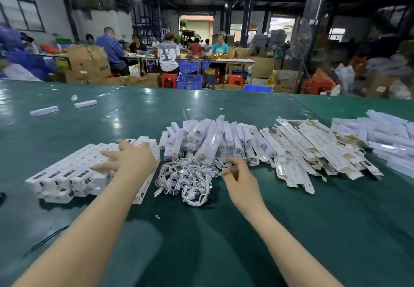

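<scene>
The stack of long, slim white cardboard boxes with dark printed ends [67,170] lies at the near left of the glossy green table [201,242], in rows laid side by side and more than one layer deep. The left hand [132,159] rests flat on top, fingers spread and straight, pressing rather than gripping. From where I stand the boxes look light and fairly stiff, but easy to dent. Smooth card slides on smooth card, so I'd judge a row is best squared up from its long sides, and a single box taken across its narrow middle.

Just beside the stack, to its right, sits a tangled heap of thin white cables [188,179]. They look soft and limp, and lifting one would likely drag its neighbours along, so a plug end seems the sensible place to pinch. The right hand [238,176] hovers at the heap's right edge, fingers loosely curled, thumb near forefinger. Its back hides the fingertips, so I cannot tell whether a cable is caught between them.

Behind the cables is a pile of white plastic bar-shaped devices [208,139], then flattened printed cartons [313,150]. A further white pile [385,134] is cut off by the right edge. The print on the boxes is too small to read.
</scene>
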### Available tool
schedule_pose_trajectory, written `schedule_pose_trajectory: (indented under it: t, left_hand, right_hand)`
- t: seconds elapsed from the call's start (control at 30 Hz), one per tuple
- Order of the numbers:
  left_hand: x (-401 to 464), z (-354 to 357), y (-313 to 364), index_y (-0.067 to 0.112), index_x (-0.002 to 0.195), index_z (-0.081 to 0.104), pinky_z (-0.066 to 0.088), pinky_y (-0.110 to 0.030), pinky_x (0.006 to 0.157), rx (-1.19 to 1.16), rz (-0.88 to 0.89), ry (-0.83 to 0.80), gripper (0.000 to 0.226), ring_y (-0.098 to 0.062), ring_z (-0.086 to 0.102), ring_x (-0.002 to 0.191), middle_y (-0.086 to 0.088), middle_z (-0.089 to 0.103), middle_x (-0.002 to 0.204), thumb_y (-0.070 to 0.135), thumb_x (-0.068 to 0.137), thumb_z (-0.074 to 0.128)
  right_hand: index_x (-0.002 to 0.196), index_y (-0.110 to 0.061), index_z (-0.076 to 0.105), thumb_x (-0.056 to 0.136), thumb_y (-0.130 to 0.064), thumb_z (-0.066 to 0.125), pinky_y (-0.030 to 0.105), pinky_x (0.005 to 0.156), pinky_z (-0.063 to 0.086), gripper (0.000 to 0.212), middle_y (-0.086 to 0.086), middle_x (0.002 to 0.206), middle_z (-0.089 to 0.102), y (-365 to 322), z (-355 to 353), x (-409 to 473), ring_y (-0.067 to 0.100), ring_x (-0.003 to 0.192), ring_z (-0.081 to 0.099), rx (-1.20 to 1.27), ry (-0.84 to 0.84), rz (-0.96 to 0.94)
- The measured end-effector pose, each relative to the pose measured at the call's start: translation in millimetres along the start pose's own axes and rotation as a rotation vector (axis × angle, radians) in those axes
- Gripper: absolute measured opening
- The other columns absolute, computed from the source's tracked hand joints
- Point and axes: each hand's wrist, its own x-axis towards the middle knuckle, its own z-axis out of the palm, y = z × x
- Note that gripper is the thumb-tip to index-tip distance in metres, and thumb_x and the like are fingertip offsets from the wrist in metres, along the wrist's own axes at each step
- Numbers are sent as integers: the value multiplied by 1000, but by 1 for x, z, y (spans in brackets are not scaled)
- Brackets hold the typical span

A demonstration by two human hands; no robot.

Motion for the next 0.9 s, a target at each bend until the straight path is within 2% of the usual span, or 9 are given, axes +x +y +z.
schedule_pose_trajectory:
  t: [0.07,0.2,0.4,0.53,0.63,0.7,0.77,0.83,0.9]
  left_hand:
    - [4,-1,-6,39,150,25,11,-79,105,12,1,-43,61,-56,3,143,-18,4,160,17,93,29]
    - [11,-2,-13,38,147,31,23,-69,106,7,29,-33,58,-51,19,139,-17,17,156,16,93,31]
    - [3,6,-4,25,136,45,14,-62,113,46,97,131,46,-44,26,136,-19,37,144,21,90,44]
    - [-19,10,29,25,135,47,18,-56,110,-221,289,367,44,-33,23,138,-14,37,143,24,91,52]
    - [-49,20,65,27,135,51,26,-47,106,-558,515,368,44,-28,29,134,-7,41,140,24,91,55]
    - [-71,35,91,26,134,53,31,-45,108,-734,634,282,42,-28,36,131,-6,45,136,24,92,57]
    - [-89,52,112,22,133,54,35,-45,108,-873,722,198,43,-26,44,126,-6,47,132,18,90,59]
    - [-102,72,126,18,132,55,36,-43,107,-945,777,151,42,-24,46,125,-6,48,129,12,90,59]
    - [-106,89,134,16,131,55,37,-42,107,-966,804,122,40,-22,48,124,-4,48,127,7,91,57]
  right_hand:
    - [111,-37,49,97,-19,52,3,65,38,24,-13,91,59,2,5,-2,-7,77,54,-17,2,-12]
    - [115,-36,50,96,-15,53,3,69,39,28,-13,91,60,12,6,-7,-6,84,54,-58,-10,-14]
    - [111,-34,55,95,-11,53,6,62,41,28,-10,87,60,20,-4,-4,-7,73,53,-19,63,8]
    - [104,-38,53,95,-13,53,4,61,40,26,-11,88,60,19,-7,-1,-11,70,52,16,93,33]
    - [99,-36,55,94,-13,53,4,62,40,23,-10,91,62,15,-11,5,-5,76,55,-8,121,42]
    - [99,-28,61,91,-13,52,13,75,45,19,-3,100,65,14,-17,11,9,92,59,-128,106,65]
    - [103,-21,66,88,-16,52,33,91,47,21,4,112,64,17,-27,18,26,109,54,-375,69,126]
    - [111,-26,65,90,-23,53,39,97,40,25,3,123,56,22,-43,19,29,120,41,-681,73,162]
    - [118,-31,62,94,-30,52,40,99,30,26,2,130,47,26,-60,17,27,126,28,-824,156,141]
